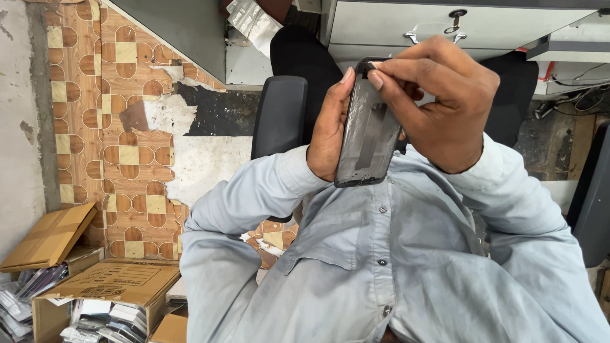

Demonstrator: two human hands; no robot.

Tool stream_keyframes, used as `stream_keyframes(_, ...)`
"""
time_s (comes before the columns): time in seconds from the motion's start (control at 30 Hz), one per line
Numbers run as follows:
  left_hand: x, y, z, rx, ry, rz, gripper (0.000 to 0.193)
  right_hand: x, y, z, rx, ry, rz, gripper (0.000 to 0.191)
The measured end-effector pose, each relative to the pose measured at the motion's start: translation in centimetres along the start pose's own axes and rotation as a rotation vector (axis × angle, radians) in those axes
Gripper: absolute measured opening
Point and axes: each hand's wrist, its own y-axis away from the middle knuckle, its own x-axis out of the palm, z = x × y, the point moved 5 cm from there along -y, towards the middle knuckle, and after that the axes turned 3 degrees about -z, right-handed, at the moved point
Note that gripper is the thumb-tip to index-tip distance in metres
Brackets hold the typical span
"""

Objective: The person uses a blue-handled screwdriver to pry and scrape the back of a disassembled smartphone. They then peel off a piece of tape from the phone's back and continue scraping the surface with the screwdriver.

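the left hand (329, 130) wraps around one long edge of a dark grey, flat rectangular phone frame (368, 127), with the palm behind it and the thumb lying straight along that edge up to the top corner. the frame stands nearly upright, tilted a little, its open inner face turned toward the camera, held in the air between the two hands and above the lap. the right hand (445, 105) comes over from the other side; its thumb and forefinger are pinched together on the top end of the frame, at a small black piece by the corner, and the remaining fingers are curled in. whether that piece is loose or fixed to the frame is too small to tell.

below both hands lies the person's pale grey-blue buttoned shirt (381, 267), its sleeves running up to the wrists. behind the left hand is the black padded armrest of a chair (279, 114). beyond the right hand is a light grey metal drawer front with a key in its lock (454, 25). well off to the left hand's side, down on the brown and cream patterned floor covering (127, 152), which is torn in places, sit open brown cardboard boxes (105, 286) packed with thin flat packets.
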Motion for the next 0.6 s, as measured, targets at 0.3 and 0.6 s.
stream_keyframes(0.3, -1.0, 0.2, 0.6, -0.045, 0.125, -0.009, 0.061, -0.1, 0.2, 1.2, -0.11, 0.077, 0.053, 0.015)
stream_keyframes(0.6, -0.3, 0.3, 0.1, -0.034, 0.241, 0.066, 0.063, 0.4, 1.2, 1.8, -0.127, 0.039, 0.114, 0.019)
